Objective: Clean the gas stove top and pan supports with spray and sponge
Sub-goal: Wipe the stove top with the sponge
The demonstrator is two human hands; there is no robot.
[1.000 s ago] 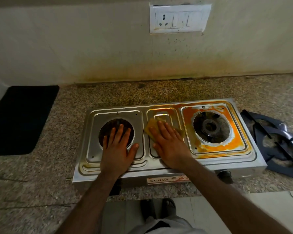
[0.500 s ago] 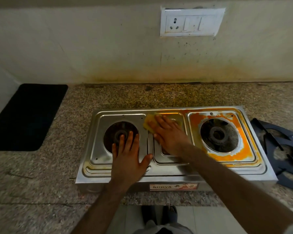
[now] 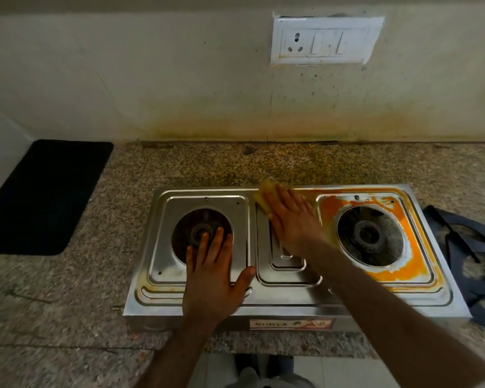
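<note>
A steel two-burner gas stove (image 3: 196,299) sits on the granite counter, its pan supports taken off. My right hand (image 3: 293,219) presses a yellow sponge (image 3: 265,196) flat against the far edge of the stove's middle panel; most of the sponge is under my fingers. My left hand (image 3: 214,278) lies flat with spread fingers on the front of the left burner plate, fingertips over the left burner opening (image 3: 199,231). Thick orange grime (image 3: 412,260) rings the right burner (image 3: 370,236). No spray bottle is in view.
Dark pan supports (image 3: 471,247) lie stacked on the counter just right of the stove. A black mat (image 3: 42,194) covers the counter at the left. A stained wall with a white socket plate (image 3: 325,40) rises behind. The counter's front edge runs just below the stove.
My right hand has slid the sponge away from me, from the middle of the centre panel to the stove's far edge. My left hand has stayed flat on the left plate.
</note>
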